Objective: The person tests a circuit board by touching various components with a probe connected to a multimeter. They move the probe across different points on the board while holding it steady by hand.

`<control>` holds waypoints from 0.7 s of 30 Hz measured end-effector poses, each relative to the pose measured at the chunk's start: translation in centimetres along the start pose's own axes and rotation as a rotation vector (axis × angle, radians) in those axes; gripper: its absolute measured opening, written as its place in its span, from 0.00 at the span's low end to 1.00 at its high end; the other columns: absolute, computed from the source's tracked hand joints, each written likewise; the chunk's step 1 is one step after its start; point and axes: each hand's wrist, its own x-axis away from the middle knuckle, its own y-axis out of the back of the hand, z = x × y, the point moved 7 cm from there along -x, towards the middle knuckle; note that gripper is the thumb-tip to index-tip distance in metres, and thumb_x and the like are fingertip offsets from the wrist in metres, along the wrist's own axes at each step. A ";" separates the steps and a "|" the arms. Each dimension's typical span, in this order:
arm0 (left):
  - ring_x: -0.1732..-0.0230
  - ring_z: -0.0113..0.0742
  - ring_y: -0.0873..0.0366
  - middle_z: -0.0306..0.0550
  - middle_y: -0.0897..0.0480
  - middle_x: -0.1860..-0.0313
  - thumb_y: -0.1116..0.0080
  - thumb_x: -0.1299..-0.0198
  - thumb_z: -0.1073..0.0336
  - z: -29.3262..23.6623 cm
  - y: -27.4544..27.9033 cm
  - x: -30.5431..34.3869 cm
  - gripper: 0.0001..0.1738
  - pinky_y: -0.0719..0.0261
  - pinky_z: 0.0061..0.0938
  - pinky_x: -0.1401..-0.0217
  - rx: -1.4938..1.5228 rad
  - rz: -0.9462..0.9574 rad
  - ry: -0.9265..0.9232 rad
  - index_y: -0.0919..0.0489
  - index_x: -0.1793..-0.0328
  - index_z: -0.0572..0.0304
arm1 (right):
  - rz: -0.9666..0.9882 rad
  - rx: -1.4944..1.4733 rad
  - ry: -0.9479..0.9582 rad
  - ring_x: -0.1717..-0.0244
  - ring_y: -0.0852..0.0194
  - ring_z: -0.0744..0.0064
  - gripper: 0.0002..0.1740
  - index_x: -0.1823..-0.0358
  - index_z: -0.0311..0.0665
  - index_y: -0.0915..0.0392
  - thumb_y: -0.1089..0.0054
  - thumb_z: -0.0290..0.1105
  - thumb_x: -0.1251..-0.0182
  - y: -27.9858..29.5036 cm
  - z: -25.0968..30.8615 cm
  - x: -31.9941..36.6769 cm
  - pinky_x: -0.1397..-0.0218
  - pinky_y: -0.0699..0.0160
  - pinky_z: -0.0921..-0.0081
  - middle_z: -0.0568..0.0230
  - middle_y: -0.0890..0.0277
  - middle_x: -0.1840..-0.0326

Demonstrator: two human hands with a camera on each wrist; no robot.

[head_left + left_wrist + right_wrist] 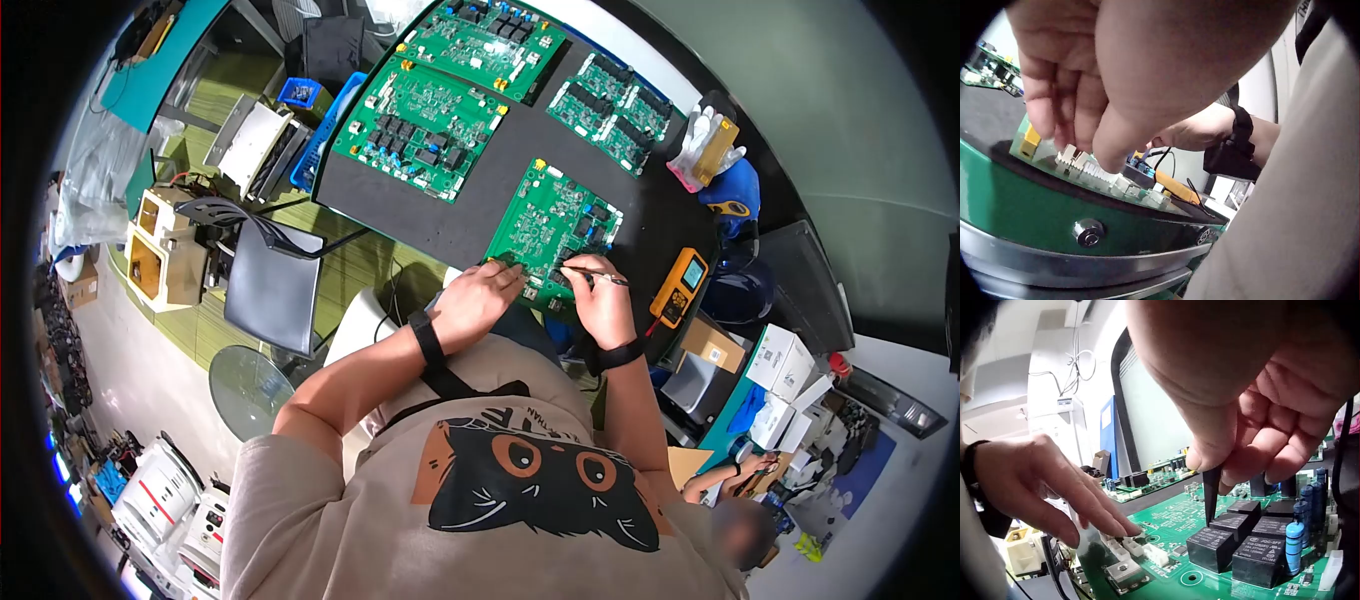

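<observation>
A green circuit board (pixel 533 222) lies at the near edge of the dark bench top. On its left near corner rests the left hand (pixel 482 298), fingers extended and touching the edge by white connectors (pixel 1088 169). The right hand (pixel 602 305) pinches a slim black pointed tool (pixel 1210 494) between thumb and fingers. The tool's tip stands down among black relays (pixel 1210 547) on the board, at the edge of one relay; whether it touches is hard to tell. Blue cylindrical parts (pixel 1294 547) stand beside the relays.
Two larger green boards (pixel 420 125) lie at the left and back, smaller boards (pixel 612 112) at the back right. To the right are a yellow meter (pixel 683 284), a glove (pixel 700 145) and a blue tool (pixel 737 190). A chair (pixel 270 290) stands left; another person sits at lower right.
</observation>
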 end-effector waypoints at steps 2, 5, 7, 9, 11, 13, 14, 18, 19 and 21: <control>0.33 0.44 0.25 0.50 0.21 0.31 0.44 0.44 0.71 -0.1 -0.2 0.1 0.26 0.24 0.37 0.32 -0.005 0.051 -0.044 0.20 0.37 0.64 | 0.000 -0.016 -0.016 0.57 0.17 0.52 0.03 0.61 0.34 0.18 0.35 0.25 0.35 0.0 -0.1 0.0 0.51 0.19 0.62 0.54 0.16 0.60; 0.33 0.44 0.26 0.50 0.21 0.32 0.43 0.45 0.71 0.1 -0.4 0.5 0.26 0.25 0.38 0.32 -0.005 0.001 -0.087 0.20 0.36 0.64 | 0.004 -0.024 -0.037 0.57 0.18 0.51 0.03 0.61 0.34 0.18 0.35 0.25 0.34 -0.2 -0.1 0.0 0.50 0.20 0.61 0.54 0.17 0.60; 0.33 0.44 0.26 0.49 0.21 0.32 0.43 0.45 0.70 0.4 -0.5 0.6 0.27 0.25 0.38 0.32 0.001 -0.006 -0.100 0.20 0.36 0.64 | 0.008 -0.005 -0.050 0.56 0.19 0.51 0.03 0.61 0.35 0.18 0.35 0.26 0.34 -0.2 0.0 0.0 0.50 0.20 0.60 0.54 0.17 0.60; 0.33 0.44 0.26 0.49 0.20 0.33 0.42 0.45 0.70 0.5 -0.5 0.5 0.27 0.25 0.38 0.32 0.008 -0.013 -0.112 0.21 0.36 0.65 | -0.001 0.025 -0.019 0.56 0.19 0.50 0.03 0.61 0.35 0.19 0.36 0.25 0.34 -0.3 0.3 0.0 0.50 0.20 0.60 0.54 0.17 0.60; 0.34 0.44 0.26 0.48 0.20 0.33 0.42 0.44 0.69 0.4 -0.2 0.3 0.27 0.25 0.37 0.32 0.030 0.022 -0.109 0.20 0.36 0.65 | -0.006 0.053 0.014 0.56 0.19 0.50 0.03 0.61 0.35 0.19 0.37 0.25 0.34 -0.4 0.7 0.0 0.50 0.20 0.60 0.54 0.18 0.60; 0.34 0.43 0.25 0.48 0.20 0.34 0.42 0.44 0.69 0.5 -0.3 0.2 0.26 0.24 0.36 0.32 0.035 0.020 -0.119 0.20 0.37 0.65 | -0.020 0.101 0.054 0.56 0.20 0.49 0.02 0.61 0.35 0.19 0.38 0.25 0.33 -0.6 1.3 0.0 0.50 0.21 0.59 0.54 0.18 0.60; 0.35 0.43 0.25 0.48 0.19 0.34 0.42 0.43 0.69 0.5 -0.3 0.1 0.25 0.24 0.35 0.33 0.037 0.021 -0.129 0.19 0.38 0.64 | -0.019 0.103 0.057 0.56 0.20 0.49 0.02 0.61 0.35 0.19 0.38 0.25 0.33 -0.6 1.4 -0.1 0.50 0.21 0.59 0.54 0.18 0.60; 0.36 0.42 0.24 0.47 0.18 0.35 0.43 0.42 0.69 0.6 -0.2 0.0 0.23 0.23 0.33 0.33 0.031 0.030 -0.127 0.18 0.39 0.64 | -0.030 0.094 0.052 0.56 0.20 0.49 0.02 0.61 0.34 0.19 0.39 0.25 0.33 -0.6 1.4 0.2 0.50 0.21 0.59 0.54 0.18 0.61; 0.36 0.41 0.24 0.47 0.18 0.36 0.43 0.41 0.68 0.7 -0.3 0.0 0.22 0.23 0.32 0.33 0.026 0.028 -0.136 0.18 0.39 0.64 | -0.043 0.079 0.042 0.56 0.20 0.49 0.02 0.61 0.34 0.19 0.39 0.24 0.33 -0.4 1.3 0.4 0.50 0.21 0.58 0.54 0.18 0.61; 0.36 0.41 0.24 0.46 0.18 0.36 0.43 0.40 0.68 0.8 -0.4 -0.2 0.22 0.23 0.31 0.34 0.020 0.020 -0.144 0.18 0.39 0.63 | -0.053 0.047 0.022 0.56 0.20 0.49 0.02 0.61 0.34 0.19 0.39 0.24 0.33 -0.5 0.9 0.7 0.49 0.21 0.58 0.54 0.18 0.61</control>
